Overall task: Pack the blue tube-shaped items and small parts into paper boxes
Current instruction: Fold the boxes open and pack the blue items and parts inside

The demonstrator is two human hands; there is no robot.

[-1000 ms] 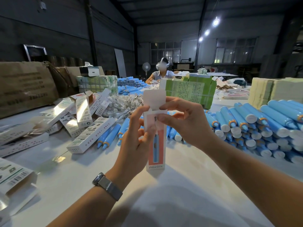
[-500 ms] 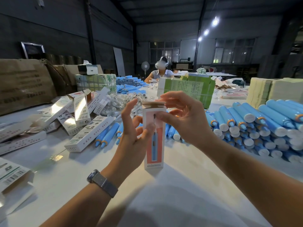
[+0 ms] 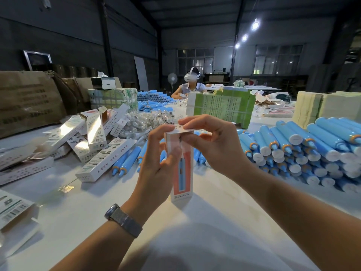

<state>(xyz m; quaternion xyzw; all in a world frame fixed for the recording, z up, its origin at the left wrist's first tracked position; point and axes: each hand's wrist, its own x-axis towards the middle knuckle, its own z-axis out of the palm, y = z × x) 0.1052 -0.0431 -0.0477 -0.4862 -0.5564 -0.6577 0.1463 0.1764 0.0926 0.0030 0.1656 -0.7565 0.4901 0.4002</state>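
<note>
We hold paper box (image 3: 181,167) upright, bottom on table (image 3: 224,208), in front of blue tube pile (image 3: 312,151). Left hand (image 3: 158,163) wraps box side, fingers curled round it. Right hand (image 3: 213,141) pinches top flap (image 3: 180,129), fingers pressing it down. We should keep box straight, push flap flat, tuck tab all way in. Finished boxes (image 3: 93,141) lie left of box.

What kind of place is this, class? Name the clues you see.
Probably a warehouse packing floor: a big stack of blue tubes on the table, loose printed boxes, and brown shipping cartons under a high dark roof.
</note>
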